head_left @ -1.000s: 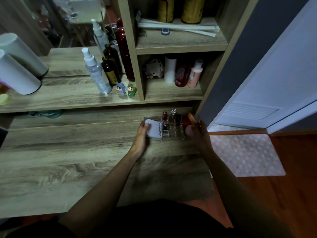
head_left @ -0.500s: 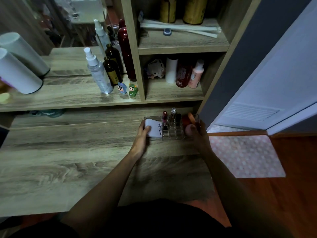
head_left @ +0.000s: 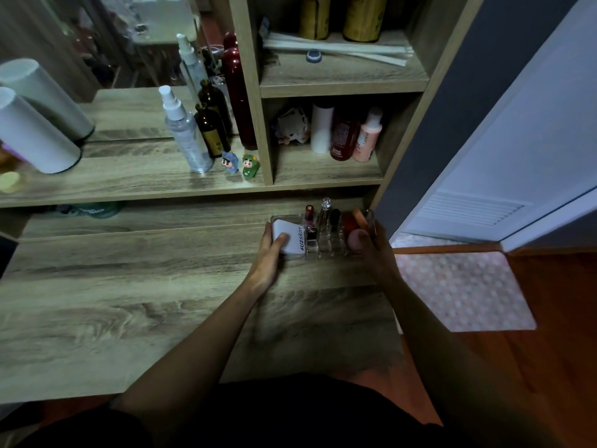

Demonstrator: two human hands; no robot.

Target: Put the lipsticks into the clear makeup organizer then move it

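The clear makeup organizer (head_left: 326,245) stands on the wooden desk at its far right, under the shelf. Upright in its middle slots are a dark red lipstick (head_left: 309,218), a clear-capped one (head_left: 325,210) and a black one (head_left: 335,218). A white compact (head_left: 292,237) lies in its left part and a pink sponge (head_left: 355,239) in its right. My left hand (head_left: 269,253) grips the left end, thumb on the compact. My right hand (head_left: 376,250) grips the right end.
A shelf just above the organizer carries a spray bottle (head_left: 185,137), dark bottles, two small figurines (head_left: 240,163) and white cylinders (head_left: 35,134). Cubbies hold more bottles. To the right are an open white door (head_left: 517,140) and a dotted pink mat (head_left: 462,286).
Both hands stay on the organizer's ends. The organizer sits in nearly the same spot; my left thumb has slid further onto the white compact.
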